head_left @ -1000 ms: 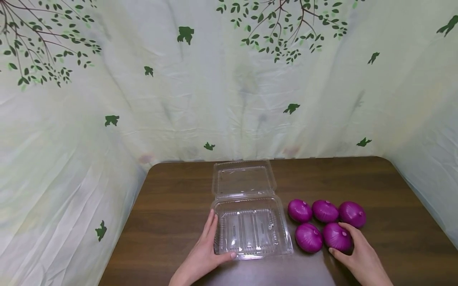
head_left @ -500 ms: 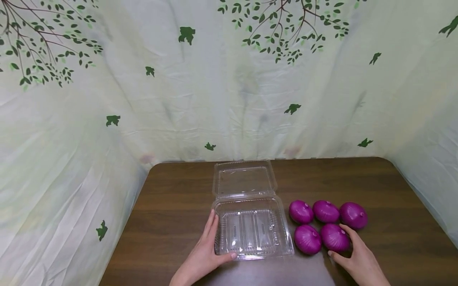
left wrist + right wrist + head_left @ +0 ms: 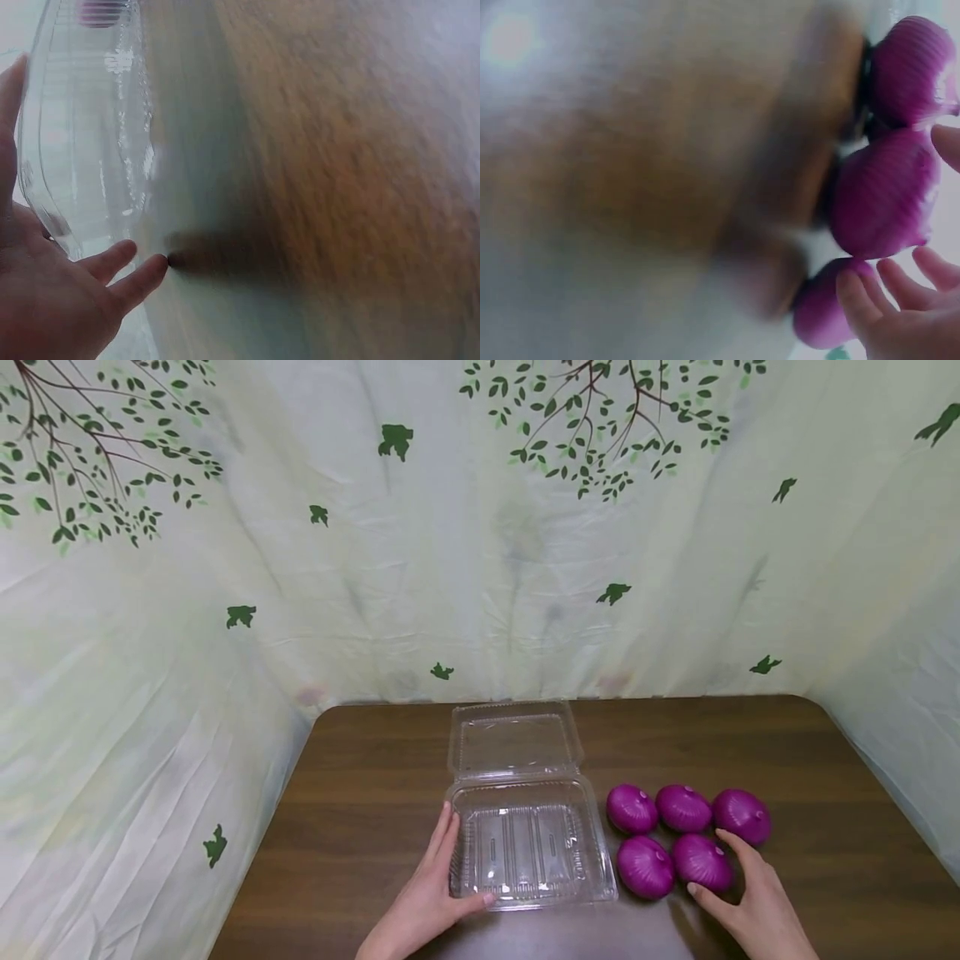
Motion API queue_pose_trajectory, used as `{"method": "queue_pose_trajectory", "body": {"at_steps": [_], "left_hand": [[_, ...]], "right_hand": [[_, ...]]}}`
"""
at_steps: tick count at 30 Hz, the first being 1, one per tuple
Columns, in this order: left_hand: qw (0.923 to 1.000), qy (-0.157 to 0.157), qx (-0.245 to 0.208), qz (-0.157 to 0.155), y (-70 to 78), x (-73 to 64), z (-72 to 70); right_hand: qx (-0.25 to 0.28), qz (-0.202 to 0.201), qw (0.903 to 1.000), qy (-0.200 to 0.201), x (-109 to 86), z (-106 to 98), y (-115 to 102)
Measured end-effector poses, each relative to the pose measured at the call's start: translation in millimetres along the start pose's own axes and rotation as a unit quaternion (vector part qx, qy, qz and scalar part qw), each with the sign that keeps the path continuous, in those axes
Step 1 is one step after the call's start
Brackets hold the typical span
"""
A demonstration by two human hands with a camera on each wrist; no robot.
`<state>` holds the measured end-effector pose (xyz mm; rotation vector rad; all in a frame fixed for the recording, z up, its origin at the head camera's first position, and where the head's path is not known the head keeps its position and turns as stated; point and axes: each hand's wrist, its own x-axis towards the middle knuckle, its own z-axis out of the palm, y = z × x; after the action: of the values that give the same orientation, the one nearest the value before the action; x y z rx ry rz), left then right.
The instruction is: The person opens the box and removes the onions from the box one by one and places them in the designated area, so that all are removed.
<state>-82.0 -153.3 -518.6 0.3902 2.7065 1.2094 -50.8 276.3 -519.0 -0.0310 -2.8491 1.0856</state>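
A clear plastic clamshell container (image 3: 531, 847) lies with its lid (image 3: 517, 743) folded back toward the table's far edge. My left hand (image 3: 425, 889) rests at its near left corner, thumb on the front rim and fingers extended along the left side. To the right sit several glossy purple onions in two rows. My right hand (image 3: 757, 897) spans the front right onion (image 3: 702, 862), thumb at its near side and fingertips by its far right side. In the right wrist view this onion (image 3: 889, 191) sits between thumb and loosely spread fingers (image 3: 859, 300). The front left onion (image 3: 646, 867) is right beside it.
Behind the front pair are a back left onion (image 3: 632, 808), a back middle onion (image 3: 683, 808) and a back right onion (image 3: 742, 816). The brown wooden table (image 3: 360, 810) has rounded far corners. A pale curtain (image 3: 420, 577) printed with leaves surrounds it.
The front right onion has shifted slightly left, closer to its front neighbour. My right fingertips have since drawn back a little from it. My left hand and the container stay in place.
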Motion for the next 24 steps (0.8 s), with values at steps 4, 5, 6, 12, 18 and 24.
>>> {"method": "queue_pose_trajectory", "body": {"at_steps": [4, 5, 6, 12, 18, 24], "left_hand": [[0.9987, 0.047, 0.007, 0.019, -2.0, 1.2, -3.0], [0.9969, 0.072, 0.018, 0.026, -0.9, 2.1, -4.7], [0.9939, 0.1, 0.033, 0.032, 1.2, 3.1, -7.3], [0.9481, 0.254, 0.162, 0.1, 27.0, 8.7, -36.3], [0.9207, 0.22, 0.319, 0.045, 47.5, 4.4, -51.6], [0.9301, 0.139, 0.336, -0.05, 48.3, -6.2, -47.5]], "right_hand": [[-0.009, -0.061, 0.9973, 0.041, 2.2, -3, -15], [-0.015, -0.072, 0.9964, 0.042, 3.2, -5, -20], [-0.026, -0.08, 0.9956, 0.042, 4.4, -8, -26], [-0.137, -0.114, 0.9828, 0.049, 15.9, -19, -61], [-0.213, -0.108, 0.9712, 0.002, 20.7, -17, -84], [-0.225, -0.116, 0.9671, -0.026, 18.6, -10, -87]]}}
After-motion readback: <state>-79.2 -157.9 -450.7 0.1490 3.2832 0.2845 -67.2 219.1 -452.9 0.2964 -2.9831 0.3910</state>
